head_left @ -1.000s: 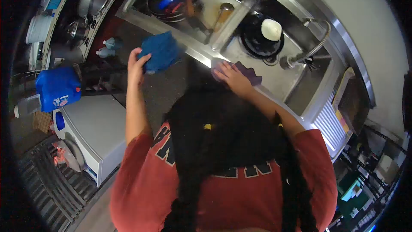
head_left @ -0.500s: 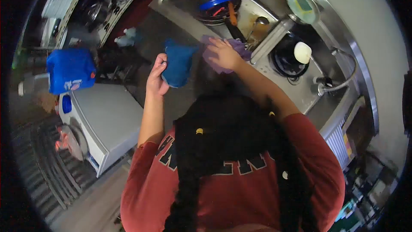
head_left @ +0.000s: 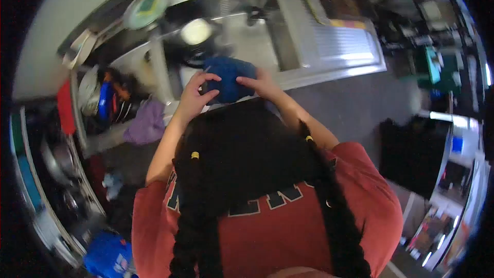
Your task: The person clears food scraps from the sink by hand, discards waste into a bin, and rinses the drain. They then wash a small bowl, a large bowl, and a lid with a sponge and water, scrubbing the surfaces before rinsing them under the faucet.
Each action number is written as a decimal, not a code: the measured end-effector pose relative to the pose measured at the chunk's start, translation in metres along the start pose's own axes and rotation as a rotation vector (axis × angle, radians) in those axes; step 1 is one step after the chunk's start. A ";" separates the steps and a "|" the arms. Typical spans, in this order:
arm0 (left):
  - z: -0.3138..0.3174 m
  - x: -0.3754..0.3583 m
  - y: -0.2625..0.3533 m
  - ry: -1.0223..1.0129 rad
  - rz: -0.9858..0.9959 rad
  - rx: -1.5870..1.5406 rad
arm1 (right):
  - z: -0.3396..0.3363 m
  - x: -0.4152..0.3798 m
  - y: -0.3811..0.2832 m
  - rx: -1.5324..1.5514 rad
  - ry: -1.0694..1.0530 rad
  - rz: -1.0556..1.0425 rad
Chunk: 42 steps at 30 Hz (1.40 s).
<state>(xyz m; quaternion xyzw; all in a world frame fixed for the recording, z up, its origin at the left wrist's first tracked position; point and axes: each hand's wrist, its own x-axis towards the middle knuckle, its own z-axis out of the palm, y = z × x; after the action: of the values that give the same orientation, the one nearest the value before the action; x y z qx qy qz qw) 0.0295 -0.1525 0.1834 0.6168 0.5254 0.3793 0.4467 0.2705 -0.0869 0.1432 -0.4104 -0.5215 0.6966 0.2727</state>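
A dark blue cloth [head_left: 230,80] is held up at the front edge of the sink, bunched between my two hands. My left hand [head_left: 196,92] grips its left side, thumb and fingers curled on the fabric. On its right side my right hand [head_left: 260,83] pinches it, the thumb lying on top; the other fingers are partly hidden. To the left, a purple cloth [head_left: 145,122] hangs over the sink's front rim, out of my hands.
In the left basin are a blue-rimmed item [head_left: 105,100] and other cookware. A dark pan [head_left: 193,54] with a white round thing [head_left: 196,32] sits in the middle basin. A green-and-yellow sponge [head_left: 148,6] lies on a dish behind. A ridged drainboard [head_left: 345,46] extends right.
My view and body have turned right along the sink. My right hand has let go of the purple cloth and now holds the blue cloth together with my left hand.
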 end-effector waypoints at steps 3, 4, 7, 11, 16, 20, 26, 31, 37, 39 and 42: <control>0.072 0.064 0.006 -0.122 0.151 0.083 | -0.076 -0.043 0.004 -0.217 0.341 -0.119; 0.094 0.083 0.008 -0.176 0.176 0.173 | -0.095 -0.059 0.005 -0.224 0.466 -0.063; 0.158 0.137 0.021 -0.382 0.231 0.130 | -0.165 -0.089 0.020 -0.192 0.673 -0.031; 0.224 0.184 0.054 -0.416 0.284 0.173 | -0.249 -0.111 0.002 -0.239 0.842 -0.188; 0.275 0.233 0.045 -0.224 -0.073 0.219 | -0.344 -0.088 0.003 -0.686 0.915 -0.044; 0.280 0.233 -0.001 -0.122 -0.156 0.529 | -0.377 -0.074 0.012 -1.116 0.931 -0.015; 0.234 0.190 -0.041 -0.020 -0.285 0.300 | -0.360 -0.041 0.027 -1.220 0.348 -0.362; 0.210 0.149 -0.027 0.135 -0.449 0.081 | -0.338 -0.018 0.029 -1.341 0.207 -0.249; 0.166 0.107 -0.039 0.294 -0.308 0.168 | -0.306 -0.006 0.040 -1.367 0.427 -0.109; 0.139 0.096 -0.034 0.338 -0.356 0.196 | -0.298 0.000 0.040 -1.383 0.426 -0.067; 0.081 0.082 -0.055 0.445 -0.325 0.253 | -0.287 0.001 0.039 -1.441 0.514 -0.102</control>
<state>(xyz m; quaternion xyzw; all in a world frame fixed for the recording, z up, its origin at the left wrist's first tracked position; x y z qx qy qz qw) 0.1017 -0.0809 0.1061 0.4772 0.7454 0.3599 0.2951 0.5179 0.0460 0.0720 -0.6112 -0.7853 0.0539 0.0824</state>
